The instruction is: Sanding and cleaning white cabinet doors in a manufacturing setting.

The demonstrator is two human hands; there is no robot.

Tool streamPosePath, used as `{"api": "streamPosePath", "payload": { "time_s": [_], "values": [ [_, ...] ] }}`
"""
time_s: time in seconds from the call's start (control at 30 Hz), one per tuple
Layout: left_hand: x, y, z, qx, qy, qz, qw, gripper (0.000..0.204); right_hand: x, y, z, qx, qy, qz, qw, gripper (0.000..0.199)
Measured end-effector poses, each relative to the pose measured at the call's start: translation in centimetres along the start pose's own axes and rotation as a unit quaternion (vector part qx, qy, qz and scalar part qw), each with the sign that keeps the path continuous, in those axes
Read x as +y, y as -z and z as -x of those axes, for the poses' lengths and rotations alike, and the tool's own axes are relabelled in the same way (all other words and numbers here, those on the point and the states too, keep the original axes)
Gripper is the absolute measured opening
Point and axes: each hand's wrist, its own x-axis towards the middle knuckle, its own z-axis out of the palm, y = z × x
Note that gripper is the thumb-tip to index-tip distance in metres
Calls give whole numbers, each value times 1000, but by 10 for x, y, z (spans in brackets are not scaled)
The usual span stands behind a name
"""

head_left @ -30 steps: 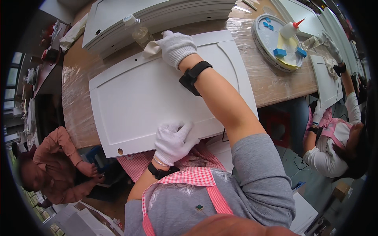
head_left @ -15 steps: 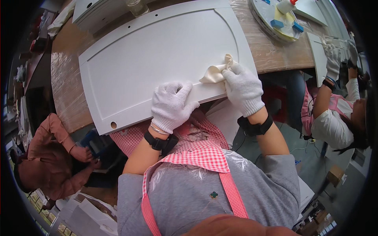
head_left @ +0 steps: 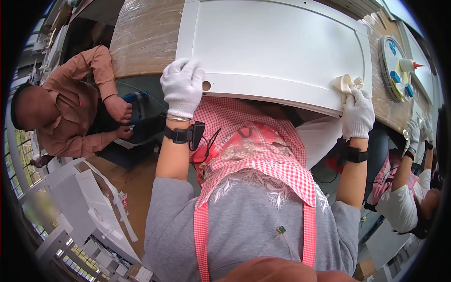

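Note:
A white framed cabinet door panel point(head_left: 277, 47) lies in front of me, with a recessed middle and a round hole near its left front corner. My left hand point(head_left: 182, 88), in a white knit glove, is closed around that corner, its fingers curled over the edge beside the hole. At the right front corner, my gloved right hand point(head_left: 358, 114) pinches a crumpled cream cloth point(head_left: 345, 83). The cloth rests on the panel's frame. My right thumb and palm side are hidden.
Under the panel is a table point(head_left: 145, 37) wrapped in clear film. Right of it sits a round tray point(head_left: 384, 66) with blue blocks and a white red-tipped bottle point(head_left: 408, 65). One person point(head_left: 77, 105) sits at the left, another point(head_left: 401, 195) works at the right. White parts point(head_left: 96, 199) stand lower left.
My left hand has moved left to the panel's corner and closed on it. The right hand, still holding the cloth, is now at the right front corner. My view has turned leftward.

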Motion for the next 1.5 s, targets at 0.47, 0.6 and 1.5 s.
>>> {"api": "streamPosePath", "payload": {
  "time_s": [0.47,0.6,1.5],
  "values": [
    [-48,-37,23,37,68,232,970,27,-292,-63,29,-43,332,-184,924,30],
    [-46,-32,23,42,61,214,974,27,-253,-45,21,-100,285,-165,939,19],
    [13,130,27,-46,-261,24,964,48,-76,115,68,33,293,100,950,24]
  ]
}}
